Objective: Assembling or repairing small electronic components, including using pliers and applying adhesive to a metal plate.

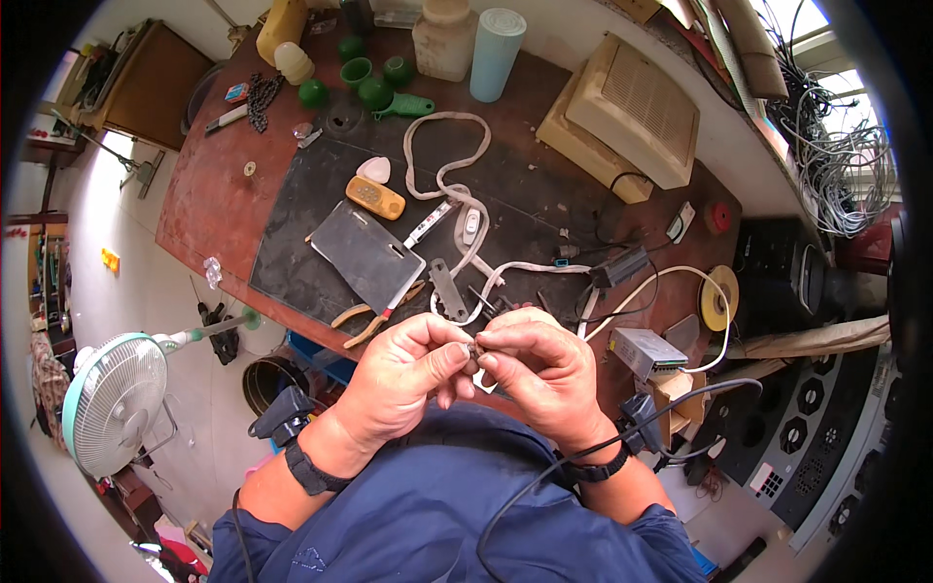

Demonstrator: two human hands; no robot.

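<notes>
My left hand [406,374] and my right hand [540,367] meet in front of my chest, fingertips pinched together on a small dark part [475,349] between them. What the part is I cannot tell; it is mostly hidden by my fingers. Both wrists wear dark bands. Just beyond my hands, on the dark mat [321,185], lie pliers with yellow handles [371,321], a grey flat plate [366,255] and a metal bracket [448,290]. A white cable [544,267] runs across the mat toward my hands.
The reddish workbench [209,209] also holds an orange box [375,197], green cups [367,80], a pale blue cylinder [496,41], a beige vent cover [632,102], a yellow tape roll [720,296] and a small power supply [646,352]. A floor fan [112,400] stands at left.
</notes>
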